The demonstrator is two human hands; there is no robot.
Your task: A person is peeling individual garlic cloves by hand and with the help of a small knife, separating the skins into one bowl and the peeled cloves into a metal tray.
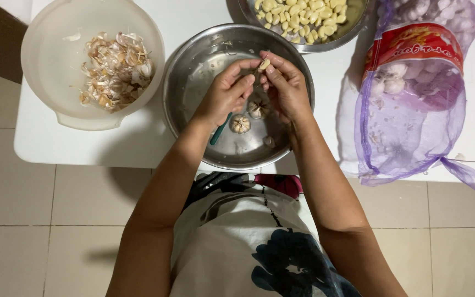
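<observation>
small pale garlic clove (264, 64) pinched by both hands' fingers (251, 82); slippery, it might drop into the steel bowl (193, 60).

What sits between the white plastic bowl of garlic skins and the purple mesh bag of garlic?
In the head view, the steel bowl sits between the white plastic bowl and the mesh bag, with both hands peeling a garlic clove above it.
</observation>
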